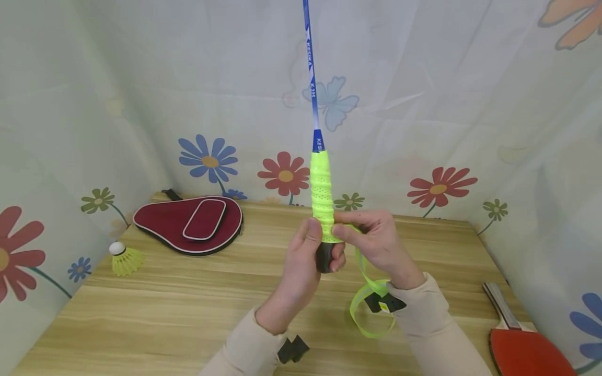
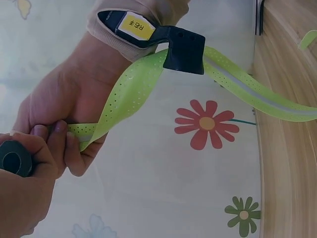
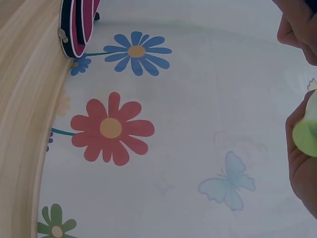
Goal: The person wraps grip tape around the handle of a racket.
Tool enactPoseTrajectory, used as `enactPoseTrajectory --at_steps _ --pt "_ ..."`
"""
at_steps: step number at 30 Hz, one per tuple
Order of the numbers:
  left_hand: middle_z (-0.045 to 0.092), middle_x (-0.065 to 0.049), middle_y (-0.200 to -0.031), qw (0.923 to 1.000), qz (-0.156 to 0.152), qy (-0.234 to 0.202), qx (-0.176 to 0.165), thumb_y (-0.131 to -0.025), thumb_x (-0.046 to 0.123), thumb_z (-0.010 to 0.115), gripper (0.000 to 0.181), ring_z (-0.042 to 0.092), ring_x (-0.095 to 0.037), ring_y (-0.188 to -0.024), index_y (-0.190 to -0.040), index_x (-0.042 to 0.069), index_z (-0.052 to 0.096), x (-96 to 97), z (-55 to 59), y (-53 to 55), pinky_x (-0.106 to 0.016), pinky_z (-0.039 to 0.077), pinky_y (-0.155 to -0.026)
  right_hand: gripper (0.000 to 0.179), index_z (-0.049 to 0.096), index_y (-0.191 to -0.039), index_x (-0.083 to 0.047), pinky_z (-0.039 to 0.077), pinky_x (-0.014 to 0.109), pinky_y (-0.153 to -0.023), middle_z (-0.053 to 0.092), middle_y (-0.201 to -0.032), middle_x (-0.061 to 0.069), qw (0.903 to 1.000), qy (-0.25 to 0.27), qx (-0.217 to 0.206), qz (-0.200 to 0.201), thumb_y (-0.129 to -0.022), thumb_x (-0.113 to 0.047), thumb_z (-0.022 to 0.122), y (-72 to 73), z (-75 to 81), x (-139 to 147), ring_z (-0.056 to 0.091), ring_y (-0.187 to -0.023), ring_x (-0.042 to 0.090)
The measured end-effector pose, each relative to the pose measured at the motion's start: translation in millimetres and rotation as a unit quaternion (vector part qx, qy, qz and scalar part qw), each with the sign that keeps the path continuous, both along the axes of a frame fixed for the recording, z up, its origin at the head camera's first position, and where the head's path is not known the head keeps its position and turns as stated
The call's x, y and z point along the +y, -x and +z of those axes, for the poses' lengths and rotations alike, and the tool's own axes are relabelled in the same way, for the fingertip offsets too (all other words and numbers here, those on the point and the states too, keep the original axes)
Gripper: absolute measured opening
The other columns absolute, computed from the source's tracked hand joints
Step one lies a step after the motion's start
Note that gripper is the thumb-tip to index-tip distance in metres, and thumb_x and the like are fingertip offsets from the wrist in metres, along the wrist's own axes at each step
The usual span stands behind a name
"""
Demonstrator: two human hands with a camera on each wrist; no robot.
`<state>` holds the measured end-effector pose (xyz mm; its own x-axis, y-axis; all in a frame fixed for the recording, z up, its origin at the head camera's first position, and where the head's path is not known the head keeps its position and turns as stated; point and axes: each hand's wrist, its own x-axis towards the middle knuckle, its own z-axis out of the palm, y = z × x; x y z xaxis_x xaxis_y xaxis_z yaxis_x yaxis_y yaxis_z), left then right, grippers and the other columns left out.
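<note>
A badminton racket with a blue shaft [image 1: 312, 89] stands upright in the head view, its head out of frame. Neon yellow-green perforated grip tape [image 1: 322, 183] is wound round most of its handle, and the black butt end [image 1: 323, 257] is bare. My left hand [image 1: 301, 261] grips the handle at its lower end, thumb on the lowest wraps. Just right of the handle, my right hand [image 1: 376, 240] pinches the tape where it leaves the wraps. The tape's loose length [image 2: 129, 84] twists past my right wrist and hangs in a loop.
On the wooden table [image 1: 197, 292], a dark red paddle case [image 1: 164, 219] and a yellow shuttlecock [image 1: 126, 260] lie at the left. A red table tennis paddle [image 1: 529, 352] is at the right front. Flower-printed cloth [image 1: 235, 94] closes in the back and sides.
</note>
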<state>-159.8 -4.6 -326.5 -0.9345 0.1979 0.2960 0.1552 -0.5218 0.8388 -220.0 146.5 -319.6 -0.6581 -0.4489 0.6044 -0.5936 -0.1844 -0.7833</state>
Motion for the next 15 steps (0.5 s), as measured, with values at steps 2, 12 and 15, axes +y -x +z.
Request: enactPoseTrajectory --at_steps 2,12,15 --pt "0.048 -0.002 -0.069 1.0000 -0.009 -0.002 0.001 -0.104 0.046 0.029 0.044 0.043 -0.012 -0.053 -0.117 0.007 0.043 -0.8 0.0 0.3 -0.023 0.041 -0.055 0.019 0.076 -0.106 -0.014 0.056 0.030 -0.074 0.073 -0.100 0.006 1.0000 0.001 0.000 0.004 -0.087 -0.010 0.074 0.2 0.0 0.4 0.070 -0.086 0.017" --pt "0.046 -0.001 -0.069 0.9992 -0.035 -0.015 0.015 -0.105 0.045 0.025 0.043 0.041 -0.012 -0.052 -0.121 0.008 0.041 -3.3 1.0 0.9 -0.023 0.039 -0.053 0.021 0.074 -0.109 -0.010 0.057 0.030 -0.074 0.073 -0.103 0.007 0.9997 -0.005 0.010 0.022 -0.088 -0.008 0.072 0.8 1.6 2.5 0.070 -0.089 0.018" --pt "0.046 -0.001 -0.069 0.9992 -0.034 -0.013 0.014 -0.105 0.046 0.026 0.046 0.041 -0.012 -0.052 -0.125 0.007 0.041 -3.8 0.7 1.1 -0.023 0.039 -0.053 0.023 0.072 -0.110 -0.001 0.057 0.032 -0.077 0.072 -0.105 0.009 0.9996 -0.019 0.004 0.020 -0.088 -0.005 0.071 -0.5 3.2 4.2 0.070 -0.092 0.020"
